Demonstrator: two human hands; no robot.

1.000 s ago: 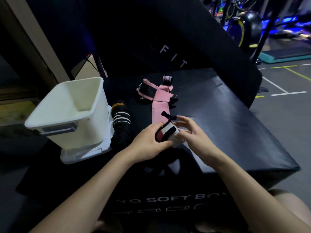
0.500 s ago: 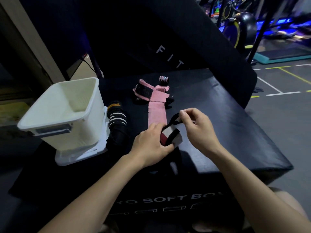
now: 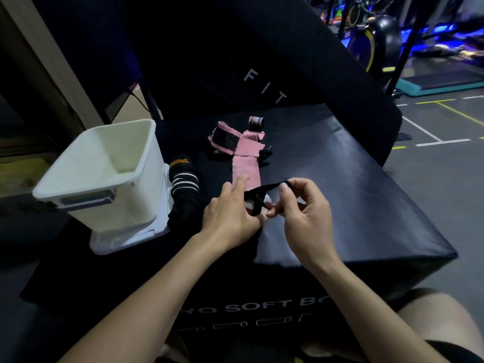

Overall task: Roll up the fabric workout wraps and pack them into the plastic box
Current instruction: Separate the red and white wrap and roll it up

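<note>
Near the middle of the black counter (image 3: pixel 340 179), the left hand (image 3: pixel 230 218) grips a rolled wrap (image 3: pixel 255 205) while the right hand (image 3: pixel 303 210) pinches its black strap (image 3: pixel 264 189). The white plastic box (image 3: pixel 104 176) stands to the left, open.

White letters "FIT" stand on the black pad (image 3: pixel 262 61) at the upper centre. The table (image 3: pixel 353 205) front, at the lower centre, reads "YO SOFT BO", partly hidden by arms.
</note>
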